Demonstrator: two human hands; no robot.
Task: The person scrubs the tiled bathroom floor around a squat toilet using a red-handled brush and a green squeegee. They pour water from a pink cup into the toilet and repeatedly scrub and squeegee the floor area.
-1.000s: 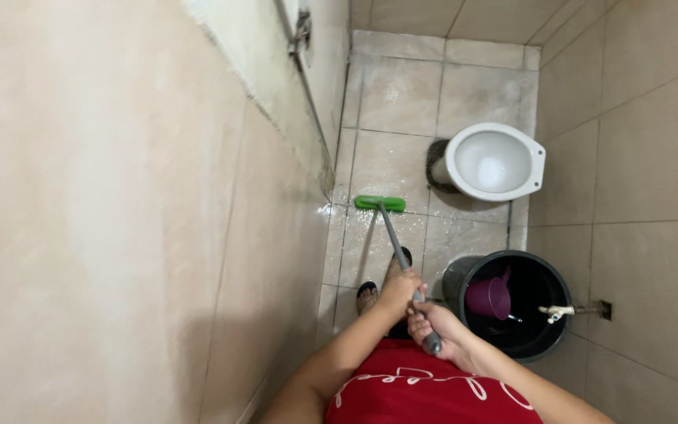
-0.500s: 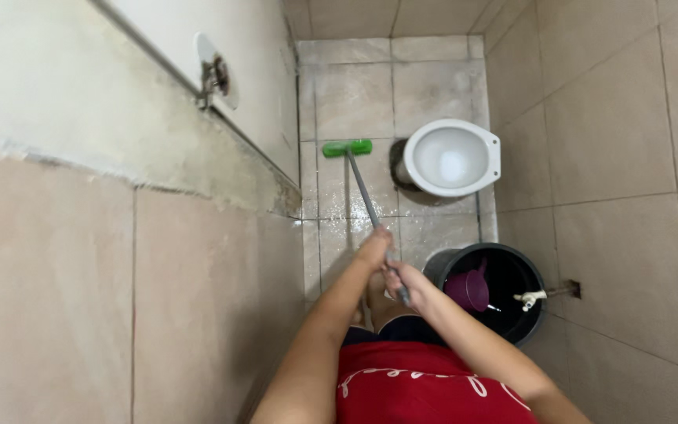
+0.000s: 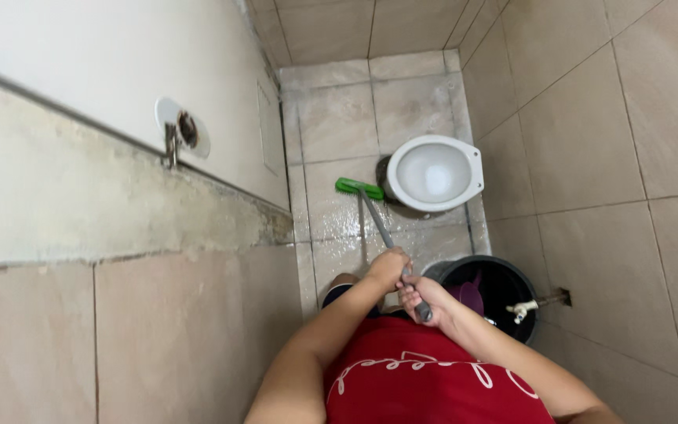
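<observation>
Down by the person's waist, the right hand (image 3: 427,298) is wrapped tight around the end of the grey metal handle (image 3: 386,233) of a floor brush, and the left hand (image 3: 388,267) grips the same shaft a little further along. From there the handle slants away over the wet, pale tiled floor (image 3: 339,118) to the green plastic brush head (image 3: 359,188), which sits on the tiles touching or just beside the base of the white ceramic toilet bowl (image 3: 434,173). I judge that a hard push could knock the head against the bowl, and the shiny wet tiles look slippery underfoot. Close to the right hand stands a black round bucket (image 3: 504,276) with a purple plastic scoop (image 3: 471,297) inside and a white tap (image 3: 521,310) over it, crowding the narrow floor between the walls.
</observation>
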